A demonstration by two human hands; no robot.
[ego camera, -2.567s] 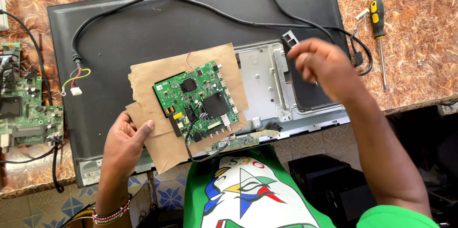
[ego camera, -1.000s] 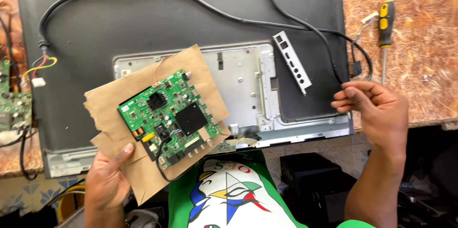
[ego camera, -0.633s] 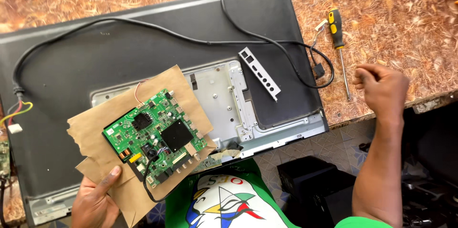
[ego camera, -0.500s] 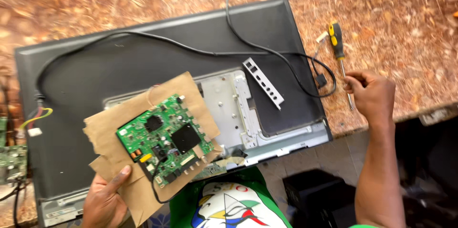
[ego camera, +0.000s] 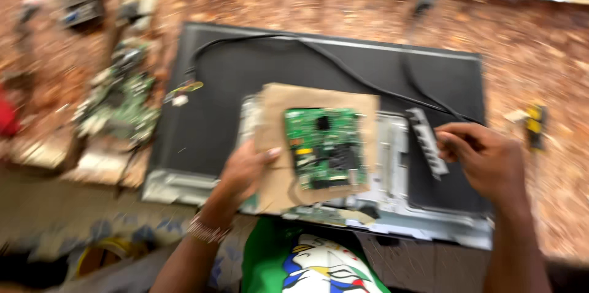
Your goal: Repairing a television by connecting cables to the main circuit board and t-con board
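My left hand [ego camera: 245,170] grips the left edge of a brown cardboard sheet [ego camera: 276,146] that carries a green circuit board [ego camera: 325,147]. It holds them over the metal plate [ego camera: 392,158] on the back of a black television panel [ego camera: 215,115]. My right hand [ego camera: 485,158] hovers over the panel's right side with its fingers curled together. Its fingertips are beside a small grey metal bracket [ego camera: 425,141]. The picture is blurred, and I see nothing between those fingers.
A black cable [ego camera: 343,66] loops across the panel. A yellow-handled screwdriver [ego camera: 535,126] lies on the brown speckled table to the right. Another green circuit board [ego camera: 119,103] with wires sits left of the panel. The table's near edge runs by my green shirt [ego camera: 313,262].
My right hand has come back left from the screwdriver to the bracket. The view has swung right and blurred. My left hand still holds the cardboard and board, now turned squarer.
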